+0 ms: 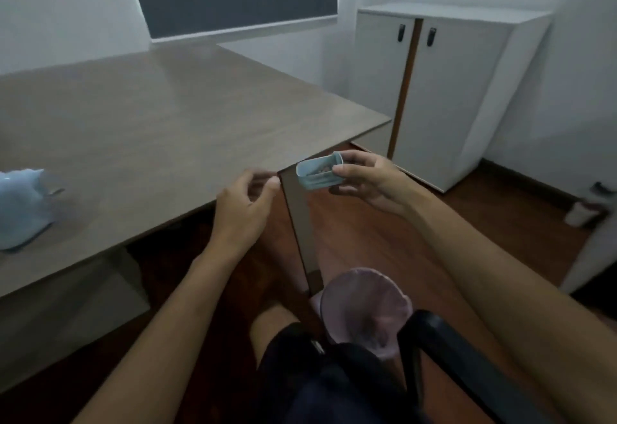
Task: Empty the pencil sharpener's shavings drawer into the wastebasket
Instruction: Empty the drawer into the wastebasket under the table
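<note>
We have the shavings drawer point(317, 173) pinched in our right hand point(367, 180), thumb on its near side and fingers over the far end, so the grip is closed around the small pale-blue tray. It sits roughly level, open side up, and something darker lies inside it; we take that for shavings, though the blur keeps us from being sure. The drawer hangs in the air just past the corner of the table point(167, 116), above the table leg point(300, 223), not yet over the bin.

Our left hand point(245, 205) is beside it, fingers loosely curled and holding nothing, its fingertips near the table edge and apart from the drawer.

Out at the far left of the tabletop rests the pencil sharpener point(21, 208), a blue blurred shape, well apart from both hands. Below and nearer to us stands the wastebasket point(364, 306), lined with a pinkish bag, next to a black chair arm point(444, 357).

By our judgement the drawer is already out and we are in the carrying step. The next move calls for lowering the drawer toward us until it is over the basket's mouth, keeping it level on the way, then tipping it so the contents fall inside the liner. Tipping early would scatter shavings on the wooden floor point(484, 223).
</note>
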A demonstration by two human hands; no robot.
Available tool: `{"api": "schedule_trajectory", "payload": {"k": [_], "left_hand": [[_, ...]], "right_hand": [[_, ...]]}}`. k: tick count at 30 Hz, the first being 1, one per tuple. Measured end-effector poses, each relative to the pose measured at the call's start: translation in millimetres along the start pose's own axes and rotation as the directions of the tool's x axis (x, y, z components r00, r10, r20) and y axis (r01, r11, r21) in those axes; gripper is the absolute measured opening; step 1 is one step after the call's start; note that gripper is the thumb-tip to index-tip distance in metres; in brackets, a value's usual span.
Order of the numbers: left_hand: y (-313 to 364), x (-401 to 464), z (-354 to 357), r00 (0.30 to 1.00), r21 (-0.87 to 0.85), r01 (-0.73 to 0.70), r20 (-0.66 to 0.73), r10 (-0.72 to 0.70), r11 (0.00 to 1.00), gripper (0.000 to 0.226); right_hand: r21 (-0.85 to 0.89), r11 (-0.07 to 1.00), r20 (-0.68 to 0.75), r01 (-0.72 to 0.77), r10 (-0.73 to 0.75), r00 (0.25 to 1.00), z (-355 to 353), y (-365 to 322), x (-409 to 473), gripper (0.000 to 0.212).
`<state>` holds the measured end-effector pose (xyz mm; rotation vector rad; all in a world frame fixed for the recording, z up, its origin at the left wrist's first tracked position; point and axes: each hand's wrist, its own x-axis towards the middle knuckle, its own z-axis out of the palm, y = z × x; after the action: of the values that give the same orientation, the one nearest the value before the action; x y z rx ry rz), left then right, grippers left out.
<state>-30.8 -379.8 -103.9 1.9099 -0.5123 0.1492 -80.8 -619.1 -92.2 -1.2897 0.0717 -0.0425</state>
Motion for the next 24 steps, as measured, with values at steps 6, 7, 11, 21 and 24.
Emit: {"api": "schedule_trajectory", "payload": {"k": [6,7,11,21,24], "left_hand": [[-43,-15,95,0.973,0.045,0.104,0.205,-0.111,0.994,0.022],[-52,-15,110,0.960,0.056,0.127,0.243,-0.137,0.990,0.023],[-98,-22,175,0.888,0.099,0.253,0.372,-0.272,0.962,0.034],[-238,-66,262,0.698,0.386,0.350,0.500,-0.513,0.853,0.054],[-262,-69,274,0.657,0.427,0.467,0.419,-0.627,0.774,0.063]], "right_hand": [[-0.016,0.991,-0.145,-0.136,0.132,0.981,-97,46,-39,0.055],[-0.021,0.987,-0.169,-0.162,0.156,0.973,-109,57,-43,0.055],[0.002,0.958,-0.236,-0.288,0.280,0.931,-152,117,-46,0.058],[-0.258,0.718,-0.502,-0.647,0.473,0.724,-211,289,-43,0.050],[-0.245,0.671,-0.556,-0.700,0.494,0.669,-220,331,-39,0.047]]}}
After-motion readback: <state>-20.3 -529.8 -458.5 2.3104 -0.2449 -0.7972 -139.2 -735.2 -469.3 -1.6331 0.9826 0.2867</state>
